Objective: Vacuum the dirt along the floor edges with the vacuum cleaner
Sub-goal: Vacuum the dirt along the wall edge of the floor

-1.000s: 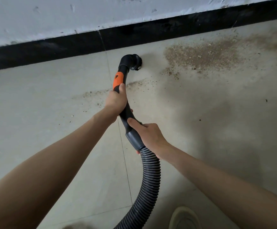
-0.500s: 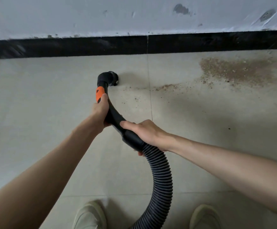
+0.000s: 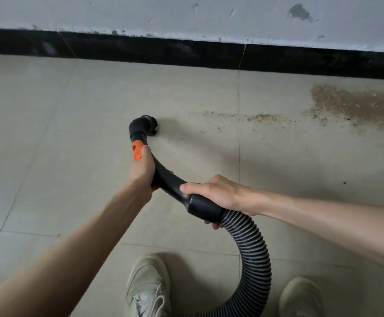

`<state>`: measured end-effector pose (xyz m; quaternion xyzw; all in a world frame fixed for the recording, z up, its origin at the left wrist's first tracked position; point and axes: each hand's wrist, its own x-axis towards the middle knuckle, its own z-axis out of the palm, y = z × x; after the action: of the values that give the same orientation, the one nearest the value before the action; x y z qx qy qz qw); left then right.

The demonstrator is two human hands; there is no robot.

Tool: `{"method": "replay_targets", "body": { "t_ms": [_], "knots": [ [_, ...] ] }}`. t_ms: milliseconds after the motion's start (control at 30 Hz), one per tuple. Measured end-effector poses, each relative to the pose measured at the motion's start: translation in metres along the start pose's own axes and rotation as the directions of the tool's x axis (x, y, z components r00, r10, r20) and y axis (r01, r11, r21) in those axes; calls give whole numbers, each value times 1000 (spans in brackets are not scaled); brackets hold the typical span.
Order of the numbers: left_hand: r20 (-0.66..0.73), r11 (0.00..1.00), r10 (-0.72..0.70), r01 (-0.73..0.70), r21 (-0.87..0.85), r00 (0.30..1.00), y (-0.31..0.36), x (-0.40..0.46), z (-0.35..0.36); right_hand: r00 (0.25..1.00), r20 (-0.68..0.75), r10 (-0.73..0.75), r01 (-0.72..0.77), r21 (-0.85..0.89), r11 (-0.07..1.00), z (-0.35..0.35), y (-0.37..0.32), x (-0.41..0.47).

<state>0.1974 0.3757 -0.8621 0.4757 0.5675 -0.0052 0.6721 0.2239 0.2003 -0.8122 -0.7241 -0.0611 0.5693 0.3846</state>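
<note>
The vacuum cleaner's curved black wand (image 3: 163,177) lies low over the tiled floor (image 3: 72,156), its round brush nozzle (image 3: 148,126) down at the tile, well short of the black skirting (image 3: 163,50); an orange collar (image 3: 136,150) sits just behind the nozzle; the ribbed grey hose (image 3: 255,255) joins the wand's wide black cuff (image 3: 203,208) and loops down between the two shoes to the lower edge of the view. The left hand (image 3: 142,169) grips the wand just behind the orange collar, fingers wrapped round the tube; the right hand (image 3: 223,193) grips the cuff where the hose begins, thumb laid along the top and fingers curled beneath. To the right of the nozzle a thin trail of crumbs (image 3: 262,117) runs along the floor, apart from the brush, and leads to a broad brown patch of dirt (image 3: 355,104) lying near the skirting. Above the skirting rises a scuffed white wall (image 3: 186,14). A pale left shoe (image 3: 148,287) and a pale right shoe (image 3: 301,296) stand on the tiles at the bottom.
</note>
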Motion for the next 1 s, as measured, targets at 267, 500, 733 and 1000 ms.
{"method": "replay_targets", "body": {
  "t_ms": [267, 500, 733, 1000],
  "knots": [
    [31, 993, -8, 4, 121, 999, -17, -24, 22, 976, -116, -184, 88, -565, 821, 4, 0, -7],
    [56, 987, -4, -5, 163, 998, -35, -34, 32, 982, -111, -156, 69, -556, 828, -2, 21, -19],
    [123, 982, -19, -5, 190, 992, -38, -38, 45, 972, -177, -151, 42, -505, 862, -4, 34, -25],
    [159, 976, 6, -41, 214, 987, -22, -33, 58, 959, -236, -158, 24, -486, 874, -14, 29, -16]
  ]
}}
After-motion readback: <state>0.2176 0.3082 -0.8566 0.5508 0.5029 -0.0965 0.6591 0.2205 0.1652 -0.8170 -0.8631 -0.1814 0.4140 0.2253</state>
